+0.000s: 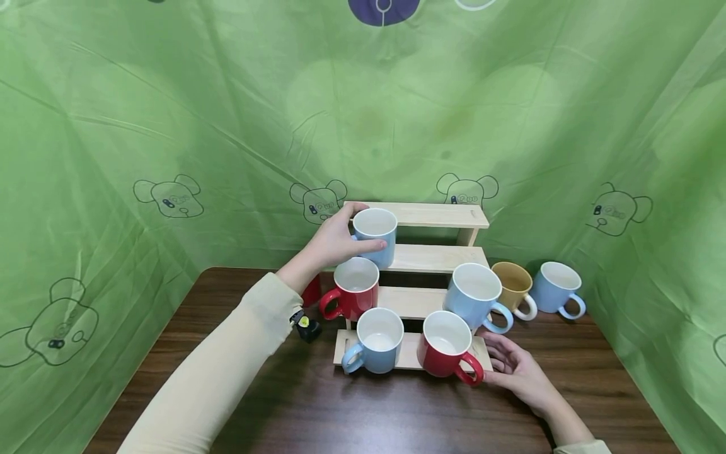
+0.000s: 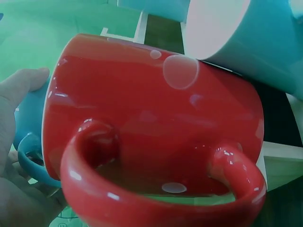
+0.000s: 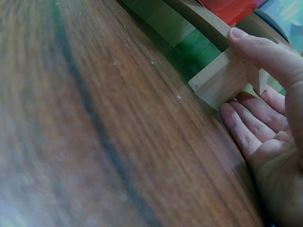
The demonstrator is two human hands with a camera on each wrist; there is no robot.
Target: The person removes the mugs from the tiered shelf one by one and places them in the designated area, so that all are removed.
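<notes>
My left hand (image 1: 338, 238) grips a light blue mug (image 1: 379, 254) over the left part of the upper tiers of a wooden step rack (image 1: 437, 258). Its thumb lies across the mug's front and the fingers reach behind. Just below, a red mug (image 1: 356, 289) stands on a lower tier; it fills the left wrist view, partly covering the gripped mug (image 2: 28, 123). At the bottom tier's right end, my right hand (image 1: 517, 372) holds the rack (image 3: 222, 78), thumb on the plank's edge and fingers by the side board.
On the bottom tier stand a light blue mug (image 1: 380, 340) and a red mug (image 1: 445, 343). Another light blue mug (image 1: 473, 293) is one tier up, right. A yellow mug (image 1: 510, 284) and a light blue mug (image 1: 556, 289) stand on the table (image 1: 340, 416), right. Green cloth (image 1: 238, 126) hangs behind.
</notes>
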